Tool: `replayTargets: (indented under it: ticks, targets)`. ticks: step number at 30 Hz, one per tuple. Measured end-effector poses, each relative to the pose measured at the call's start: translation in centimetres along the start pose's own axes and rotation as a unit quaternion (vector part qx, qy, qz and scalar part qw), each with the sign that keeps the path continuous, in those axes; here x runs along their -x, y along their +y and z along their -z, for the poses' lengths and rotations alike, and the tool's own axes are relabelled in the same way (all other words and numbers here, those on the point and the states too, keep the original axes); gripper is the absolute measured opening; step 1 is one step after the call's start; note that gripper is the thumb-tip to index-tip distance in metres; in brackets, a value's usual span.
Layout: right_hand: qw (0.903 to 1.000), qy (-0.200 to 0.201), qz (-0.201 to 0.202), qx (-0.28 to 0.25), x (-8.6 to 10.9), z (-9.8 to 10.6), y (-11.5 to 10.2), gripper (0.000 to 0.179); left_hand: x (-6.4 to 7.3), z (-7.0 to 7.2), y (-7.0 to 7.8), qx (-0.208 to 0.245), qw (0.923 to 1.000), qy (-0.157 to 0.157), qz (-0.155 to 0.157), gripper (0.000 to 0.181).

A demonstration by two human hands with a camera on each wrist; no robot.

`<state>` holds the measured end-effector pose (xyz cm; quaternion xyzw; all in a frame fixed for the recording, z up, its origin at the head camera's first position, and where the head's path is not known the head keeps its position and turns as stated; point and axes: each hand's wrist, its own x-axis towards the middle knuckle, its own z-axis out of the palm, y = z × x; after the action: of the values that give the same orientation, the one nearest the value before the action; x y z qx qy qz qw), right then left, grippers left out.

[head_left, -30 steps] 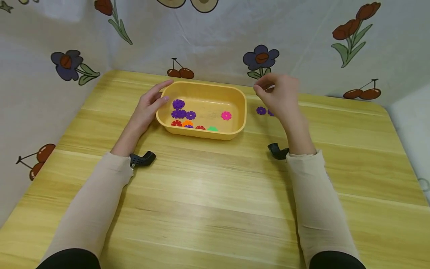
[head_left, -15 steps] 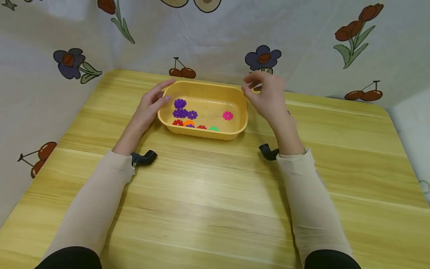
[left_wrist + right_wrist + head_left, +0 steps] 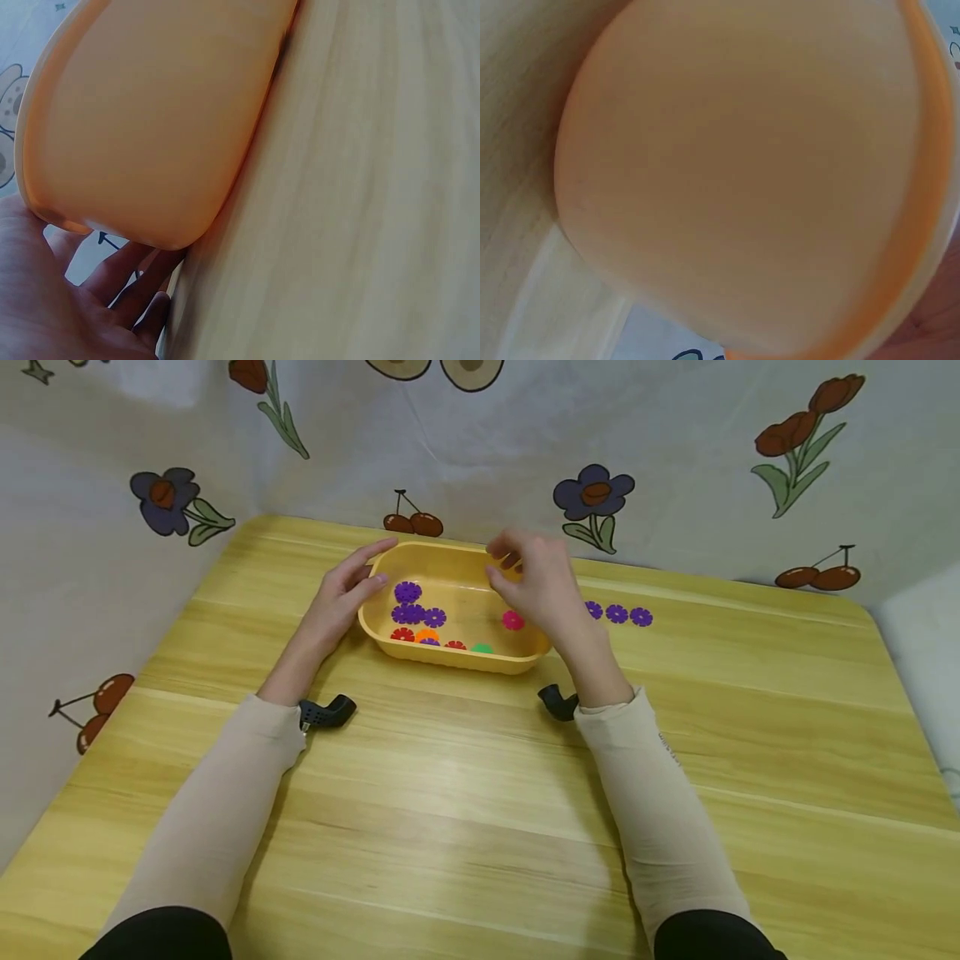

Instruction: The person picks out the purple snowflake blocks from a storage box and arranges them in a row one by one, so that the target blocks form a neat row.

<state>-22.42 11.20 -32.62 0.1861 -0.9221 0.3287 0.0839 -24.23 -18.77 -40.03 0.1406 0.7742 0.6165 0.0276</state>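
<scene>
Three purple snowflake-shaped discs [image 3: 617, 614] lie in a row on the wood-grain table [image 3: 450, 793], just right of a yellow tub [image 3: 450, 568]. The left hand [image 3: 330, 602] grips the tub's left end, its thumb over the rim. The right hand [image 3: 542, 583] hangs above the tub's right end, fingers bent, thumb and forefinger apart. A pink disc [image 3: 513, 621] lies near that end inside the tub; purple discs [image 3: 435, 617] cluster at its left, with red discs [image 3: 402, 633], an orange disc [image 3: 427, 633] and a green disc [image 3: 482, 648] along the tub's near side.
</scene>
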Motion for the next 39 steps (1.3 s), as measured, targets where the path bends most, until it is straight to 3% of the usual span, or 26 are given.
replayTargets:
  ticks: [10, 18, 25, 39]
  targets:
    - [0.9969, -0.076, -0.011, 0.02, -1.0, -1.8, -1.8, 0.034, 0.0, 0.0, -0.1, -0.004, 1.0, -0.003, 0.004, 0.05]
    - [0.9838, -0.169, -0.014, 0.059, -2.4, -5.0, -4.2, 0.044, 0.2, 0.0, -0.2, 0.016, 0.9998, -0.007, 0.006, 0.05]
    - [0.9798, -0.187, -0.02, 0.068, -2.3, -6.3, -4.4, 0.045, 0.0, 0.0, -0.1, 0.002, 1.0, -0.006, -0.002, 0.049]
    - [0.9809, -0.184, 0.021, 0.06, -1.9, -7.4, -3.6, 0.036, -0.1, 0.0, -0.2, 0.009, 0.9999, -0.005, -0.007, 0.049]
